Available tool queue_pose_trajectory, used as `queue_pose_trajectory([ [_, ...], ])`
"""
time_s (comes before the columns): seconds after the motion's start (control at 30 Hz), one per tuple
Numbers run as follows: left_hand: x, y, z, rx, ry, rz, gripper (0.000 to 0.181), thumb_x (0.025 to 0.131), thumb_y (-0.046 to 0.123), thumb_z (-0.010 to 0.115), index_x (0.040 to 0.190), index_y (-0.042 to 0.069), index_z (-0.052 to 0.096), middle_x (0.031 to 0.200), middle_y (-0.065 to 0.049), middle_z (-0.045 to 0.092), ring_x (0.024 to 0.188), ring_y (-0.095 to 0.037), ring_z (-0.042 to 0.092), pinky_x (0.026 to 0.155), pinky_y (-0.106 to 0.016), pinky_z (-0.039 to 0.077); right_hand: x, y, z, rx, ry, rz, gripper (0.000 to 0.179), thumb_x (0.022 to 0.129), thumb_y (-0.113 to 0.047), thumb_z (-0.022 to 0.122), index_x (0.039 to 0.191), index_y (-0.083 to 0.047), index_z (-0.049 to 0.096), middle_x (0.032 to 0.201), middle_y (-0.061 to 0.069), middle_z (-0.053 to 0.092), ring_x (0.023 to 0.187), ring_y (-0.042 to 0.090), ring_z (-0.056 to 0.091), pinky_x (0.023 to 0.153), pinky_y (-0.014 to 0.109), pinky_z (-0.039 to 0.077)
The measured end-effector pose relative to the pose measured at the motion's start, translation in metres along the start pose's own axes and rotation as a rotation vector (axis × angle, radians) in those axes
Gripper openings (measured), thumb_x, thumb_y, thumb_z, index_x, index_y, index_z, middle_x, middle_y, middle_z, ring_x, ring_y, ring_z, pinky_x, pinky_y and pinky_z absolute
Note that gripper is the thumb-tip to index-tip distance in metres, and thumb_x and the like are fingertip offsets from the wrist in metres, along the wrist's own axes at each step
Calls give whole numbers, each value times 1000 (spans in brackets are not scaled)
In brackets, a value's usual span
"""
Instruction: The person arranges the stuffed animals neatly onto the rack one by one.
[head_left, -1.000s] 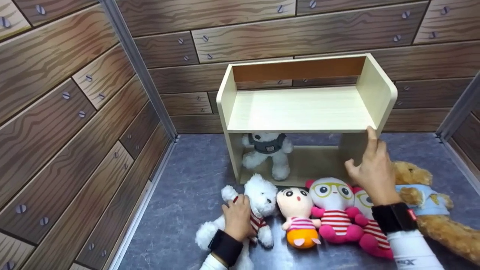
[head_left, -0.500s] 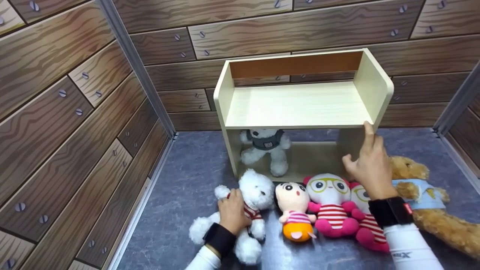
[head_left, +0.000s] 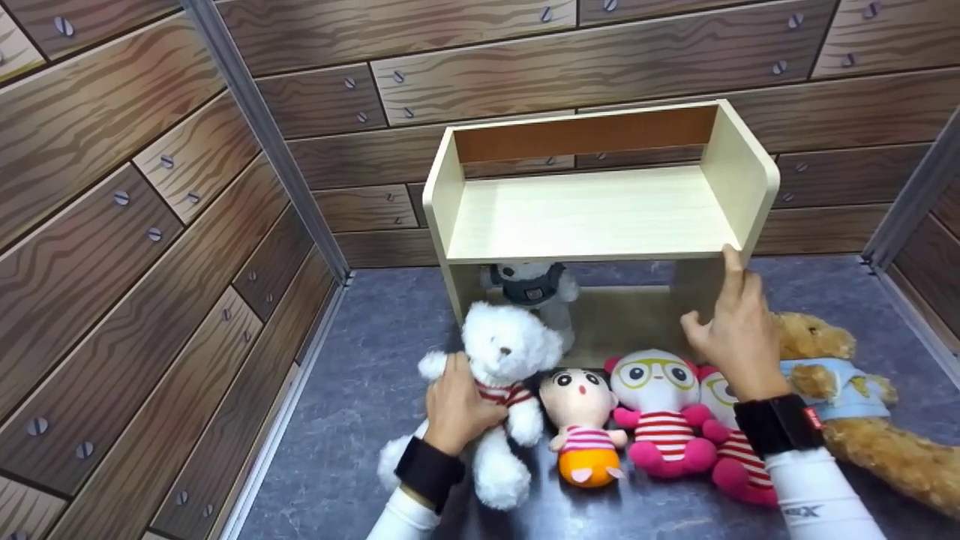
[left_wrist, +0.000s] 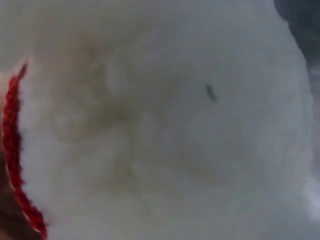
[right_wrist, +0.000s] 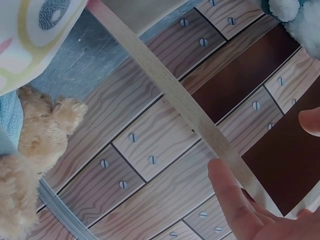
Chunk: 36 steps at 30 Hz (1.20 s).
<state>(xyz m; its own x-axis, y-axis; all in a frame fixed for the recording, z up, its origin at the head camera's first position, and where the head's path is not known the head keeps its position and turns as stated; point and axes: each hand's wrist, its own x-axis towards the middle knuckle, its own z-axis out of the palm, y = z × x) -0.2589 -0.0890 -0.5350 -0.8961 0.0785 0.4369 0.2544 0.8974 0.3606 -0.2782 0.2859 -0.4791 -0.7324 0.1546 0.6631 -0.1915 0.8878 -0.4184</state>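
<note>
My left hand (head_left: 459, 403) grips a white teddy bear (head_left: 501, 345) in a red-and-white striped sweater by its side. The bear is tilted, its head overlapping the shelf's lower left opening. Blurred white fur (left_wrist: 165, 125) and a red knitted edge (left_wrist: 14, 155) fill the left wrist view. My right hand (head_left: 739, 334) rests at the front right of the pale wooden shelf (head_left: 592, 214), index finger straight against it and thumb held away. In the right wrist view, a finger (right_wrist: 227, 192) lies along the shelf's side panel (right_wrist: 165, 90).
A white plush in a grey vest (head_left: 536, 289) sits in the lower compartment, partly hidden by the bear. In front lie a doll with orange bottoms (head_left: 585, 427), a panda plush with glasses (head_left: 664, 416) and a similar one (head_left: 739, 450). A brown plush (head_left: 840, 382) lies at right.
The white bear has been raised and moved toward the shelf in my left hand, and now covers part of the grey-vested plush. My right hand has stayed at the shelf.
</note>
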Motion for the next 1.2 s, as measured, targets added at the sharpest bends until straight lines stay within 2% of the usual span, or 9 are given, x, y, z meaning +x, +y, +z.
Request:
queue_pose_trajectory([
  [0.13,13,20,1,-39,0,30,71,50,42,90,103,9,56,91,-3,57,71,-30,64,59,-44,51,0,-1,0,4,-8,4,101,73,-12,72,156,-16,15,111,40,46,73,54,52,51,66,44],
  [0.3,20,37,19,-70,-118,46,76,53,44,90,110,7,56,94,-3,57,77,-26,63,64,-41,52,-3,0,0,15,-25,19,102,73,-11,73,156,-16,14,112,41,46,75,56,52,53,67,44],
  [0.4,19,39,31,-73,-192,63,74,55,42,88,111,7,56,95,-3,56,80,-25,62,66,-39,52,-4,0,3,20,-27,15,101,72,-11,72,156,-16,15,111,40,46,73,56,52,53,66,44],
  [0.5,17,39,39,-82,-235,76,73,56,41,87,113,6,56,98,-4,58,84,-24,62,68,-38,54,-4,-1,4,16,-25,7,101,72,-12,71,156,-17,15,109,39,46,72,55,52,50,65,44],
  [0.77,21,49,41,-162,-404,77,82,58,45,88,122,7,54,110,-3,59,98,-21,62,79,-35,54,1,1,-1,24,-6,10,101,72,-10,73,155,-15,15,112,42,45,76,59,52,55,69,44],
  [0.87,23,56,40,-191,-397,67,82,57,46,89,121,10,54,110,0,59,97,-20,62,78,-34,54,2,1,-2,27,-14,19,101,72,-10,72,156,-15,15,114,41,45,79,59,52,57,70,44],
  [1.1,33,71,46,-232,-258,32,81,55,47,90,118,11,52,106,0,56,88,-21,61,72,-36,54,0,1,0,39,-2,6,100,72,-10,70,156,-15,16,115,41,45,80,57,51,59,69,43],
  [1.2,38,76,50,-243,-218,9,84,54,47,90,121,11,52,109,0,55,88,-23,62,71,-37,55,-1,0,2,38,4,-6,100,72,-9,70,156,-15,17,113,41,45,79,57,51,59,69,43],
])
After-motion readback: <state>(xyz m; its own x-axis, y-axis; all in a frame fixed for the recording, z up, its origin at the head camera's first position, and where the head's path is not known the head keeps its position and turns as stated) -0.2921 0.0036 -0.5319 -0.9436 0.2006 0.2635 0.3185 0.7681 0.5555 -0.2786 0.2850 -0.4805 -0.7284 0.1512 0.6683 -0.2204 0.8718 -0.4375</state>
